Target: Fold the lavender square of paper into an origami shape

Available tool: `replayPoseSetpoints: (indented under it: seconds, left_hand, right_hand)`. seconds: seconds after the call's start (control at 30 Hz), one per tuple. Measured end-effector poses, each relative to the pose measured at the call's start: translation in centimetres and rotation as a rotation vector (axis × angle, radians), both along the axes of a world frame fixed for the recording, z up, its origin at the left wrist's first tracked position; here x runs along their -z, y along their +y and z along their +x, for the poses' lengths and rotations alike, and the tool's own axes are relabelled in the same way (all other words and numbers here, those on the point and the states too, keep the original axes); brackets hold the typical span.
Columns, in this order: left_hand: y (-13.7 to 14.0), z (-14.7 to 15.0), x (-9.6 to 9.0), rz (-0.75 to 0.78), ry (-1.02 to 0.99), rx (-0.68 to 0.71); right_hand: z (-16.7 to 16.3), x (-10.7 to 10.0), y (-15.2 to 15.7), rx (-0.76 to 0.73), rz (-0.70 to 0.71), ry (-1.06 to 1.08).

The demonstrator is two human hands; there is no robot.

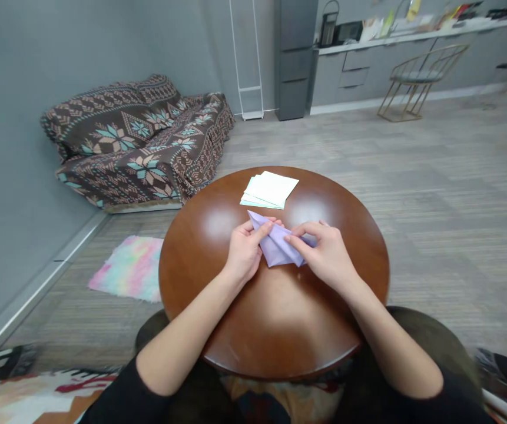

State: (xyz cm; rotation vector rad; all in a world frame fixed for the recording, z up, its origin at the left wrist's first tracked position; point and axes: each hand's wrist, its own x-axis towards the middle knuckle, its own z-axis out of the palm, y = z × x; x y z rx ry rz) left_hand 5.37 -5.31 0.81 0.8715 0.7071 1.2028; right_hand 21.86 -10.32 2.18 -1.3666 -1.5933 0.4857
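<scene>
A folded sheet of purple paper (pixel 276 248) is held between both hands, just above the round brown table (pixel 271 330). My left hand (pixel 247 247) pinches its left part, thumb on top and fingers behind. One pointed corner sticks up past that thumb. On the other side, my right hand (pixel 324 250) grips the paper's right part between thumb and fingers. Some of the folds there are hidden by the fingers. Beyond the hands, a small stack of pale paper sheets (pixel 271 189) lies fanned out on the tabletop.
A sofa with a patterned cover (pixel 147 141) stands at the left wall, near a fluffy pastel rug (pixel 129 268). At the back are a grey fridge (pixel 296 59), a kitchen counter (pixel 368 68) and a wire-backed chair (pixel 416 76).
</scene>
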Motion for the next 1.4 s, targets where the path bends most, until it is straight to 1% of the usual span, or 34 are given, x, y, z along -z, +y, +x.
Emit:
replayPoseSetpoints:
  seconds: [0.1,0.27,0.5,0.83,1.03,1.33,1.4]
  left_hand:
    - [-0.13,-0.09,-0.46,-0.046,-0.045,0.035]
    - [0.11,-0.35,-0.84,-0.103,-0.122,0.056]
    - [0.64,-0.54,-0.48,-0.188,-0.124,-0.032]
    - [0.52,-0.51,-0.26,-0.133,-0.048,-0.042]
    - [0.24,-0.79,-0.21,-0.155,0.091,0.153]
    - [0.34,-0.60,0.08,-0.113,0.125,0.099]
    - [0.30,-0.59,0.16,-0.086,0.143,0.083]
  right_hand:
    - [0.11,-0.09,0.04,-0.039,-0.043,0.068]
    - [0.23,-0.04,-0.09,-0.049,-0.062,0.062]
    - [0.19,-0.24,-0.04,-0.035,-0.015,0.008]
    - [-0.07,-0.53,-0.15,-0.034,-0.025,-0.018]
    - [0.09,-0.18,0.18,-0.016,0.077,-0.089]
    - [0.15,-0.25,0.21,-0.022,0.055,-0.072]
    - [0.21,-0.27,0.18,-0.021,0.031,-0.070]
